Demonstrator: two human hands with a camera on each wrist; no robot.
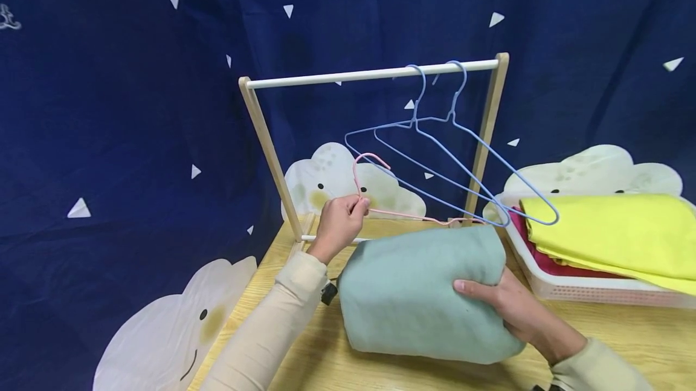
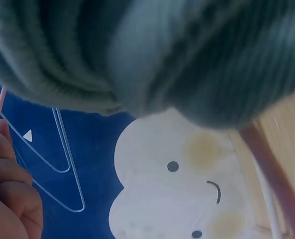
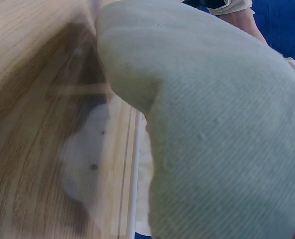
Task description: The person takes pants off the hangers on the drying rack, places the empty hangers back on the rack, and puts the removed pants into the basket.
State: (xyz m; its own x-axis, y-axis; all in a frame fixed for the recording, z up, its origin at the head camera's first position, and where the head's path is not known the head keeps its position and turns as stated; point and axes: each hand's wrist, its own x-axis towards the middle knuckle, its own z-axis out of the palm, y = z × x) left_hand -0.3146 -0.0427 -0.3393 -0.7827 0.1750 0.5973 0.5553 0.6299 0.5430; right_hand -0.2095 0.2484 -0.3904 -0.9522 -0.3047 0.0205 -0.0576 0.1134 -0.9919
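My left hand (image 1: 341, 222) pinches a pink wire hanger (image 1: 402, 214) just below its hook, in front of the rack. Its fingers (image 2: 8, 174) curl round the pink wire at the left edge of the left wrist view. A folded pale green cloth (image 1: 418, 297) is in my right hand (image 1: 511, 306), the thumb on its near face and the other fingers hidden behind it. The upper edge of the cloth overlaps the hanger's lower part in the head view. Ribbed green fabric (image 3: 222, 129) fills much of the right wrist view.
Two blue hangers (image 1: 415, 122) hang on the white rail (image 1: 326, 78) of a wooden-sided rack. At the right, a white basket (image 1: 587, 287) holds yellow fabric (image 1: 625, 234) over dark pink fabric (image 1: 549, 261). A wood-grain table (image 1: 304, 348) lies underneath, with a dark blue curtain behind.
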